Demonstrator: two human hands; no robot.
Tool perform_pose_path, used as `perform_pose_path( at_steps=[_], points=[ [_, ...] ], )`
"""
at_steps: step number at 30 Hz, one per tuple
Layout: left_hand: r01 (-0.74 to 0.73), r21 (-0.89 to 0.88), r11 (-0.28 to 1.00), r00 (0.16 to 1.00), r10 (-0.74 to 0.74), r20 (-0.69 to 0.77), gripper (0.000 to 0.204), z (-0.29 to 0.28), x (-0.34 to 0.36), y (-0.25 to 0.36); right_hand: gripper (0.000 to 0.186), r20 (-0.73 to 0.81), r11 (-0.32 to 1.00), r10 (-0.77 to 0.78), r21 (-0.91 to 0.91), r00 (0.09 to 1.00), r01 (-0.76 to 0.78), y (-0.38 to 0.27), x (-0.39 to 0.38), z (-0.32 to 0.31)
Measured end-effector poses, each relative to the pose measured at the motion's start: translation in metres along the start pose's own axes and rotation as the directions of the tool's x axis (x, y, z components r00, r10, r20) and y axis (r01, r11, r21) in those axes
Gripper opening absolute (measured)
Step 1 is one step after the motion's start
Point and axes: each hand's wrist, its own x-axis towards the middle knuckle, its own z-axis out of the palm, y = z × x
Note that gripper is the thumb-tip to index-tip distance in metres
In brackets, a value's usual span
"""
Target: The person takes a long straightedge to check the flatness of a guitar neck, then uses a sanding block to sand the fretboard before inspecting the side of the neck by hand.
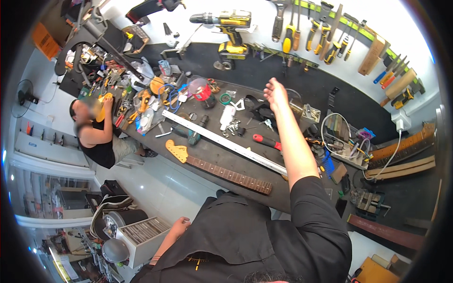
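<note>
My right hand (276, 94) reaches over the back of the bench with loosely bent fingers, holding nothing visible, above a dark pouch (260, 111) and near a metal container (310, 114). My left hand (180, 225) hangs low beside my body, fingers slightly curled and seemingly empty. In front of me a guitar neck (222, 172) with a pale headstock lies along the bench's front edge. A long white straightedge (222, 140) runs behind it, crossing near a teal cordless tool (196, 133). A red screwdriver (264, 140) lies under my right forearm.
A co-worker (94, 146) sits at the left end, holding a yellow object. Tools hang on the wall, including a drill (231, 35). Small parts, a red-lidded tub (200, 89), a vise (370, 203) and wood pieces crowd the bench (165, 151). A drawer cabinet (141, 238) stands lower left.
</note>
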Motion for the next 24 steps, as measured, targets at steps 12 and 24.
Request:
perform_pose_path(
  at_steps=[12,24],
  points=[
    [0.054,0.151,0.987,0.998,-0.059,0.031,0.05,0.006,0.021,-0.021,0.031,0.002,0.997,-0.044,-0.057,0.999,0.044,-0.03,-0.038,-0.024],
    [-0.218,0.303,0.928,0.976,0.197,0.097,0.042,-0.006,0.028,-0.005,0.034,0.19,0.772,-0.385,0.603,0.903,0.202,-0.228,-0.078,0.087]
  ],
)
